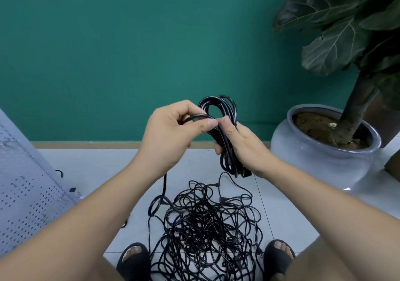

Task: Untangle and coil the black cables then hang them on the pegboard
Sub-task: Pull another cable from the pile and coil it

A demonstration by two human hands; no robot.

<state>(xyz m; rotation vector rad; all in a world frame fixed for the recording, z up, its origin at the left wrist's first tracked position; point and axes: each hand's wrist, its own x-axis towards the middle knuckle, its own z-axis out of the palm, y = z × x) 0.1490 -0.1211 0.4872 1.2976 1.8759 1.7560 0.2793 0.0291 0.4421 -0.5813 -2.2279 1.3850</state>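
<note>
Plainly the black cable is light and limp: it drapes in soft loops, holds no shape of its own, and its smooth jacket looks a little slippery, so a bundle will spring apart unless it is kept squeezed.

A partly made coil (227, 107) is held up at the centre of the view. The right hand (240, 145) is wrapped round its middle, fingers curled over the gathered strands, with loops standing out at 12 o'clock and hanging at 6 o'clock, where a thicker black end, probably a plug, shows. The left hand (171, 133), at 9 o'clock of the coil, pinches a single strand (192, 117) between thumb and forefinger just where it meets the bundle. A length of cable drops below the left wrist towards the floor (287, 215).

The rest lies as a loose tangle (205, 226) on the floor at 6 o'clock, between the sandalled feet (134, 257). The white pegboard (26, 194) leans at 8 o'clock, and a plant pot (324, 163) stands at 3 o'clock.

The waist of the bundle seems the best place to grip, since all turns are trapped there. The free length wants feeding through a light pinch, as hard pulling would likely tighten knots in the pile.
</note>
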